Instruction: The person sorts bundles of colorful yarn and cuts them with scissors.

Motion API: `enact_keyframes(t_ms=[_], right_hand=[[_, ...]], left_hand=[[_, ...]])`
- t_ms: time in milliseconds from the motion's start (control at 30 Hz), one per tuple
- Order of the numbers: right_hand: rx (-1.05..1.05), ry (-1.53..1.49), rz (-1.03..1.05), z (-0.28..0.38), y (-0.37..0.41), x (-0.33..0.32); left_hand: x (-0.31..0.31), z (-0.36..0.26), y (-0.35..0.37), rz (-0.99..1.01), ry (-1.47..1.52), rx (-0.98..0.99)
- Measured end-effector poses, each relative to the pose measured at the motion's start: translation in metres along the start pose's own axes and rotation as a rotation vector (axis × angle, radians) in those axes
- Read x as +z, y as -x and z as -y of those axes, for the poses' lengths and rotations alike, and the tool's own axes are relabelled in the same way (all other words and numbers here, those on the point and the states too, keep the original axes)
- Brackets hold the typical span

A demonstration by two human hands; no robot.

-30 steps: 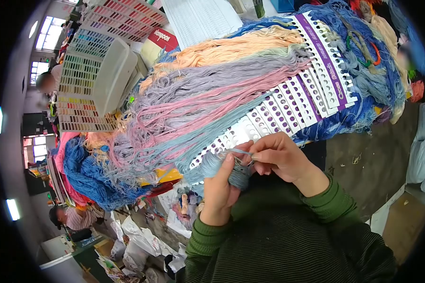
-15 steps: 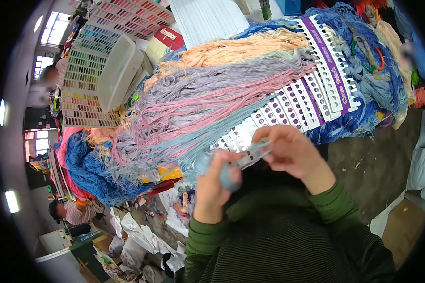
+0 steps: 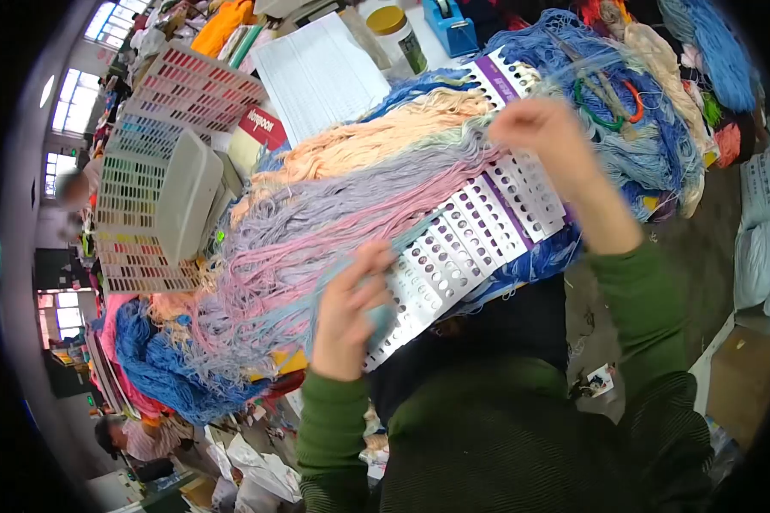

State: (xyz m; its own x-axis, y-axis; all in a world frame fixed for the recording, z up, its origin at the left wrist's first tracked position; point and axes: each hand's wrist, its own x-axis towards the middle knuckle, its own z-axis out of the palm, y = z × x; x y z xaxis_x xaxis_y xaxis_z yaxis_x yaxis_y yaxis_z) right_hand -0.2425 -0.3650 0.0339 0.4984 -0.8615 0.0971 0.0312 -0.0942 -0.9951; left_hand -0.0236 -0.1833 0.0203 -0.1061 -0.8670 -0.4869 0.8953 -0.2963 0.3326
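My left hand [image 3: 351, 312] is closed around a small bundle of grey-blue embroidery thread [image 3: 382, 320], beside the lower end of the punched cards. My right hand [image 3: 543, 141] is raised over the upper part of the cards, blurred, its fingers curled together. What those fingers hold cannot be made out, though a pale bluish streak [image 3: 586, 67] shows just beyond the hand. Under both hands lie white punched thread cards [image 3: 453, 256] with purple bands. Pink thread [image 3: 359, 205], lilac thread [image 3: 316, 175] and peach thread [image 3: 385, 120] spread leftward from the cards.
Blue yarn heaps lie at the right [image 3: 659, 145] and lower left [image 3: 158, 359]. Scissors with an orange-and-green handle [image 3: 633, 103] rest on the right heap. A colour chart [image 3: 137, 171], clear plastic box [image 3: 188, 197], printed sheet [image 3: 321, 81], jar [image 3: 398, 38] and blue tape dispenser [image 3: 447, 26] stand behind.
My hands have moved apart: the right went up and away over the cards, the left shifted slightly left, keeping the grey-blue bundle. The view has also shifted, showing more of the table's back.
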Motion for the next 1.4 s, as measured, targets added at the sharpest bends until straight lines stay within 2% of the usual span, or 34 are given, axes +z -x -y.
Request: enact_keyframes(t_ms=[33, 67, 133, 200, 267, 300, 400, 567, 667, 700, 800, 833, 867, 933, 1000, 1067, 1100, 1133, 1167, 1200, 1233, 1267, 1333, 1400], right_hand=[[-0.002, 0.078, 0.162, -0.021, 0.003, 0.008], [-0.016, 0.182, 0.077, -0.038, 0.01, 0.02], [-0.016, 0.321, 0.051, -0.053, 0.024, 0.025], [-0.441, 0.652, 0.047, -0.065, 0.032, 0.029], [-0.402, 0.738, 0.112, -0.06, 0.042, 0.029], [-0.454, 0.775, 0.117, -0.059, 0.044, 0.029], [-0.528, 0.78, 0.081, -0.063, 0.046, 0.03], [-0.425, 0.581, 0.034, -0.072, 0.038, 0.031], [-0.35, 0.582, 0.012, -0.066, 0.042, 0.03], [-0.373, 0.574, 0.0, -0.069, 0.042, 0.03], [-0.416, 0.505, -0.03, -0.076, 0.04, 0.03], [-0.421, 0.45, -0.04, -0.075, 0.039, 0.031], [-0.427, 0.395, -0.048, -0.073, 0.037, 0.031], [-0.269, 0.216, -0.059, -0.069, 0.038, 0.031], [-0.146, 0.06, -0.12, -0.069, 0.039, 0.03], [-0.295, 0.42, -0.038, -0.075, 0.04, 0.03], [-0.34, 0.515, -0.021, -0.074, 0.041, 0.031], [-0.386, 0.611, -0.005, -0.072, 0.04, 0.032], [-0.357, 0.625, 0.015, -0.074, 0.04, 0.032], [-0.356, 0.639, 0.0, -0.076, 0.04, 0.032], [-0.358, 0.649, -0.012, -0.077, 0.04, 0.034], [-0.359, 0.658, -0.02, -0.078, 0.04, 0.037], [-0.351, 0.677, -0.016, -0.077, 0.041, 0.038], [-0.344, 0.705, 0.005, -0.073, 0.04, 0.038]], left_hand=[[0.017, 0.013, -0.023, -0.094, -0.203, -0.006], [0.03, 0.026, -0.042, -0.188, -0.405, -0.008], [0.03, 0.046, -0.077, -0.253, -0.674, 0.023], [0.031, 0.053, -0.091, -0.302, -0.71, -0.003], [0.027, 0.057, -0.099, -0.312, -0.745, 0.013], [0.026, 0.06, -0.102, -0.224, -0.655, 0.083], [0.029, 0.069, -0.102, -0.29, -0.593, 0.178], [0.026, 0.078, -0.11, -0.467, -0.737, 0.231], [0.017, 0.066, -0.097, -0.333, -0.512, 0.282], [0.011, 0.052, -0.089, -0.214, -0.377, 0.135], [0.02, 0.037, -0.074, 0.107, 0.395, -0.045], [0.015, 0.036, -0.075, 0.165, 0.425, -0.068], [0.011, 0.035, -0.079, 0.144, 0.193, -0.112], [0.009, 0.039, -0.092, 0.096, -0.269, -0.194], [0.023, 0.05, -0.093, -0.05, -0.613, -0.088], [0.027, 0.046, -0.087, -0.171, -0.865, 0.018], [0.035, 0.031, -0.069, -0.302, -0.951, 0.019], [0.032, 0.01, -0.048, -0.478, -0.895, -0.028], [0.003, -0.017, -0.025, -0.347, -0.82, 0.004], [-0.014, -0.041, 0.004, -0.529, -0.659, 0.187], [-0.06, -0.075, 0.039, -0.283, -0.478, 0.315], [-0.078, -0.098, 0.068, -0.44, -0.396, 0.442], [-0.122, -0.14, 0.122, -0.548, 0.055, 0.715], [-0.123, -0.133, 0.158, -0.544, 0.07, 0.745]])
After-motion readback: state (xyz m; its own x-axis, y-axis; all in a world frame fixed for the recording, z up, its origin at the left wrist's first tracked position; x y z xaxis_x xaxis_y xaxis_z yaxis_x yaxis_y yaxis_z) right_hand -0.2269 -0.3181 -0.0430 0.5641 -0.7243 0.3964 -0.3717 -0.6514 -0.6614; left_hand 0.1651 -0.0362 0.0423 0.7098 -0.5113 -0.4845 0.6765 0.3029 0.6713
